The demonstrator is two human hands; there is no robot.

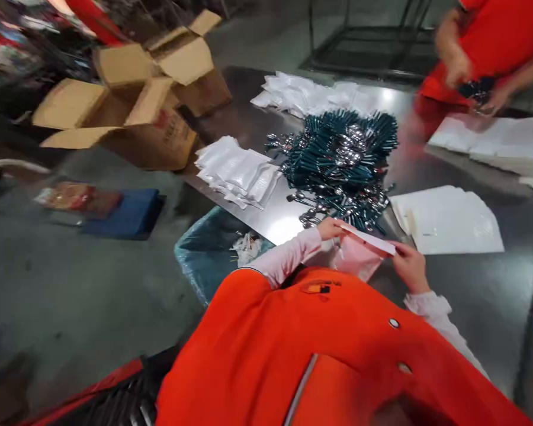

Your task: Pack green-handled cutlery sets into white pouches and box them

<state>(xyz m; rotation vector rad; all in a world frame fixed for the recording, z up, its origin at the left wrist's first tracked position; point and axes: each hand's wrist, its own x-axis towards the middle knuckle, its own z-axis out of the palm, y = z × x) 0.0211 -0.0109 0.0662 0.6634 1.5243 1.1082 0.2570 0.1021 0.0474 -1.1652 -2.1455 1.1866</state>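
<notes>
A white plastic mailing bag [359, 255] is stretched between my two hands, close to my chest at the table's near side. My left hand [330, 229] pinches its left upper corner, and my right hand [409, 267] grips the right end of its white top strip. What the bag contains, if anything, I cannot make out. Just beyond my hands lies a big heap of spoons with dark green handles [333, 160]. A fanned stack of flat white bags [448, 220] rests to the right of the heap, near my right hand.
Filled-looking white packets [240, 171] lie left of the heap, with more white packets [311, 94] behind it. A bin with a blue-green liner [195, 254] stands at the table's left edge, near open cardboard boxes [146, 139]. Across the table, a co-worker's hands [493, 100] hold dark-handled utensils.
</notes>
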